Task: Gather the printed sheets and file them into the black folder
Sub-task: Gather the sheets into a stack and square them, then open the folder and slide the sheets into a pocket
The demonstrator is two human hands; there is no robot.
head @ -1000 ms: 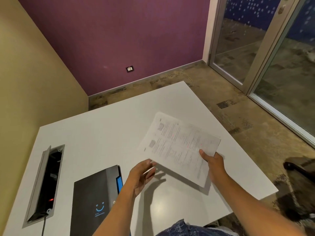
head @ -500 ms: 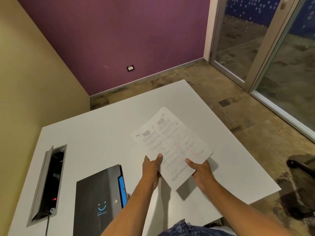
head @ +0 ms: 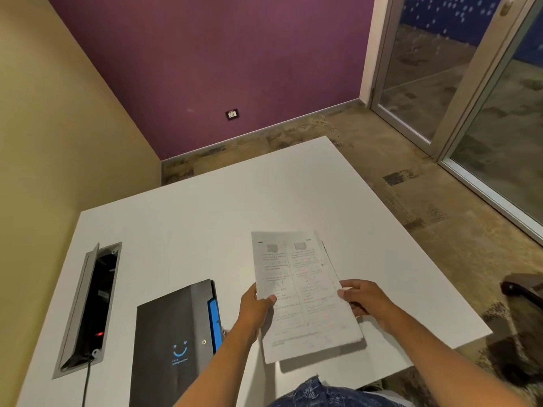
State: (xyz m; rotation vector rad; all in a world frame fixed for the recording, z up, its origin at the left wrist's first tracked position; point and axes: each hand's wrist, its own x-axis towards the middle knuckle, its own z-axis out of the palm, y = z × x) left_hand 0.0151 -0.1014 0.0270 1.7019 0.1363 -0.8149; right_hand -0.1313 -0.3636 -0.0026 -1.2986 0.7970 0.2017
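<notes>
Since the last frames the printed sheets [head: 302, 292] have swung from a diagonal lie to roughly square-on, long axis running 12 to 6 o'clock, and both hands have closed in on the side edges. Left hand [head: 255, 308] pinches the stack's 9 o'clock edge, thumb on top of the print; right hand [head: 363, 299] grips the 3 o'clock edge, fingers curled over and under. Both grips are narrow, clamped on paper, and the stack is lifted off the white table [head: 191, 230], judging by the shadow under its near end. A second sheet's edge peeks out along the right side, so the two-sided hold looks meant to square the stack before filing. Black folder [head: 173, 333] lies flat and closed at about 8 o'clock from the sheets, just beside the left wrist, blue tab on its right edge toward the paper. Not yet filed; the folder still needs opening. Open cable tray [head: 91, 306] sits recessed at 9 o'clock, well clear.
</notes>
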